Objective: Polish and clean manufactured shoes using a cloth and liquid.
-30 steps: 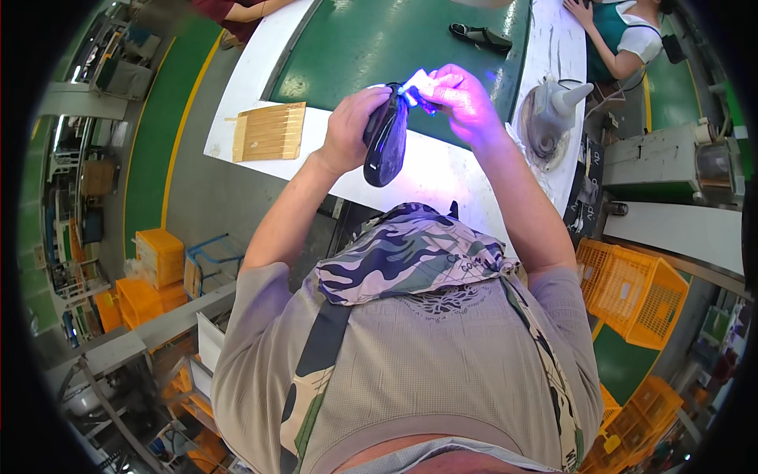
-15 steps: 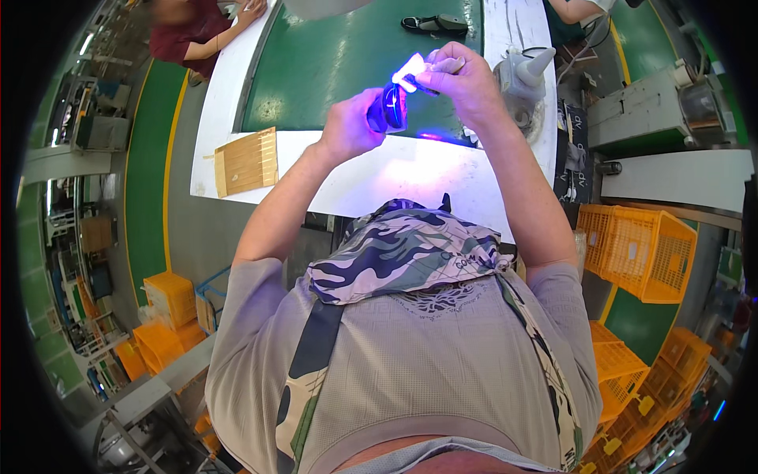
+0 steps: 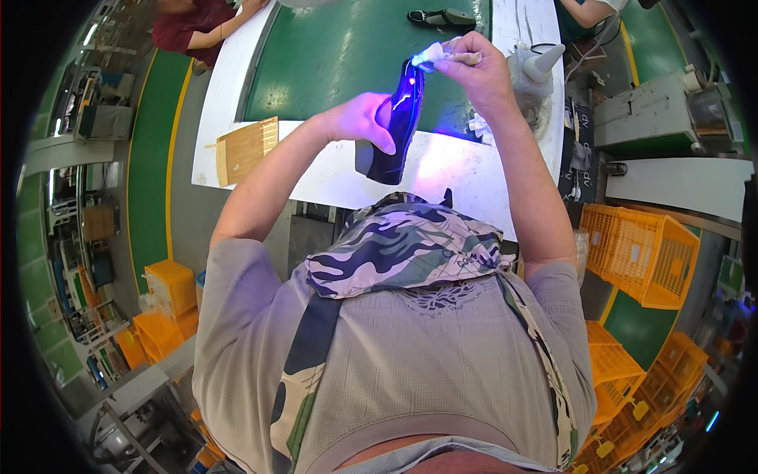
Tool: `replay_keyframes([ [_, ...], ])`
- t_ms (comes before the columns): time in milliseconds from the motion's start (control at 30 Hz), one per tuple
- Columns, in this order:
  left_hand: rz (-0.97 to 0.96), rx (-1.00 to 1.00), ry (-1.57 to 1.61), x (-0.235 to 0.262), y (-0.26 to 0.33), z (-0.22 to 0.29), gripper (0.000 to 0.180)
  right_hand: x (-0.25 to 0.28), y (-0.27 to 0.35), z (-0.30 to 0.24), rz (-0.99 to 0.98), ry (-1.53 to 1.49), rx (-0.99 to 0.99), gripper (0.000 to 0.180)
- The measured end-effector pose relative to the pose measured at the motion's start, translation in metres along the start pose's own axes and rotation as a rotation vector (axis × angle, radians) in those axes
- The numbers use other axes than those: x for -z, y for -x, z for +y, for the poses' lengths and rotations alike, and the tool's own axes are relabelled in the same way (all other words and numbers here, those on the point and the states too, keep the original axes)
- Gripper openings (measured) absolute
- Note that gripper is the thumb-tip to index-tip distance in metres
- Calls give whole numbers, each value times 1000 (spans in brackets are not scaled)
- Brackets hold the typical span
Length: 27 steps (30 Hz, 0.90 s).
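Note:
A dark shoe stands on end in the grip of my left hand, its upper end raised. Blue-violet light glows along the shoe and on my fingers. Pinched in my right hand is a small brush with a pale handle. Its whitish, brightly lit head meets or nearly meets the raised end of the shoe. Beyond my hands, another dark shoe lies on the green belt. Right of my right hand stands a translucent bottle with a cone-shaped spout.
A white tabletop borders the belt, with a brown cardboard piece on its left. Orange crates are stacked at the right, and more orange crates at the lower left. A co-worker's arm reaches in at the far left; another person's arm shows far right.
My left hand has turned the shoe upright, so more of its length shows. My right hand has shifted slightly up and right with the brush.

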State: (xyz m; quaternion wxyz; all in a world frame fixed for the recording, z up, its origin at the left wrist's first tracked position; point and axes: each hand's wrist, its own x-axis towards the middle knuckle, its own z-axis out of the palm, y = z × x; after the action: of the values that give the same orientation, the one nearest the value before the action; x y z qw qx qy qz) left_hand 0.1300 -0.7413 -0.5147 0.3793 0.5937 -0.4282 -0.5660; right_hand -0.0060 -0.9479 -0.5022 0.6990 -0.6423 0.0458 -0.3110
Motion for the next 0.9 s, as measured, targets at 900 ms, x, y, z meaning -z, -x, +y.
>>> replay_keyframes([
  [900,333,18,750,-31,40,-43,42,-29,57,33,-371,-251,-309,30],
])
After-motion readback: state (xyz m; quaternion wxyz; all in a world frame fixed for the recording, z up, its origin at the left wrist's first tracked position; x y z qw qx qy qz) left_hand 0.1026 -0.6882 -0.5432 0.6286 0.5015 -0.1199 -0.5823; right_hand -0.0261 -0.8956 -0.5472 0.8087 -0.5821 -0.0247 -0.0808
